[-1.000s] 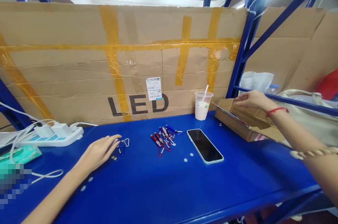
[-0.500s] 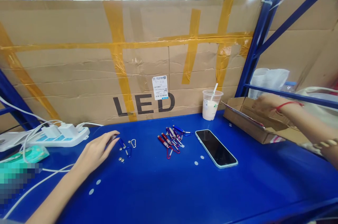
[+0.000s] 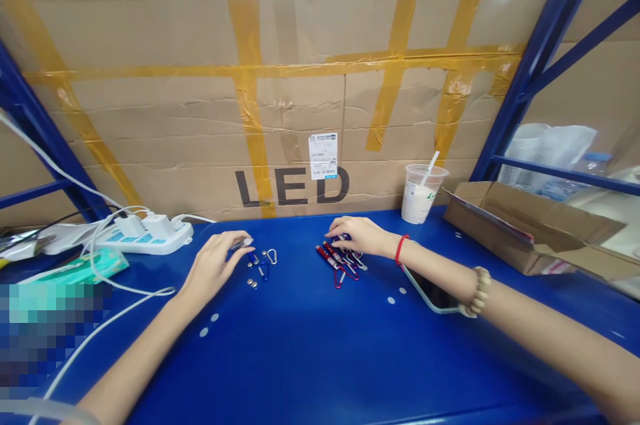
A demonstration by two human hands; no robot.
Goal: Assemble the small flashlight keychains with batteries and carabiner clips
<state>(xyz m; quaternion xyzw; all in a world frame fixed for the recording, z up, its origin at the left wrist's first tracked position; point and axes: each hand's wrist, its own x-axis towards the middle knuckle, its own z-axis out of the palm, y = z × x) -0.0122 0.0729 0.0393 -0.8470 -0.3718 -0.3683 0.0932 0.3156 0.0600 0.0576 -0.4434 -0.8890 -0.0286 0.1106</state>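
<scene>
Left hand [image 3: 219, 259] curls, pinching a small silvery piece [image 3: 247, 242]. Right hand [image 3: 361, 235] arches over carabiner-clipped tubes [image 3: 330, 254], grip unclear.

A plastic cup [image 3: 417, 203] with a straw [image 3: 431, 167] stands before the tall cardboard [image 3: 175, 138], which carries yellow tape [image 3: 400, 71] and a white label [image 3: 323, 155]. A phone [image 3: 434, 294], partly covered, lies on the worktop [image 3: 300, 358]. At left, plugs [image 3: 160, 226] sit in a white power strip [image 3: 155, 247].
</scene>
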